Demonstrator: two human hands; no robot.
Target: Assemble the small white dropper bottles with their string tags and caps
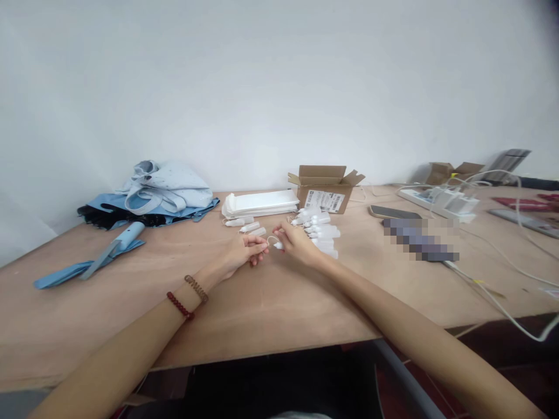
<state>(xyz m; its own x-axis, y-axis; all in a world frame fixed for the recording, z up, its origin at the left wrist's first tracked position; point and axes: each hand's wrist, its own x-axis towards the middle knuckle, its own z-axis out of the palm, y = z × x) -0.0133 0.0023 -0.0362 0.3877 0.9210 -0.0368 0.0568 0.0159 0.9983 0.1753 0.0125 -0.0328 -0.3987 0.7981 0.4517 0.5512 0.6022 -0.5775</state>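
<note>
My left hand (248,251) pinches the end of a thin white loop (271,238) between thumb and fingers. Close on its right, my right hand (294,241) has its fingers closed round a small white bottle, whose white tip (278,245) shows beside the loop; the palm hides the rest. Several translucent small bottles (325,231) with loops lie in a group just right of my right hand. A few more bottles (250,227) lie behind my left hand. The hands are near each other, just above the wooden table (262,314).
Behind the hands stand a stack of white flat packs (262,202) and an open cardboard box (325,189). Left are a light blue cloth bag (174,186) and a blue umbrella (128,235). Right are a phone (395,212), a power strip (437,203) and white cables (493,299).
</note>
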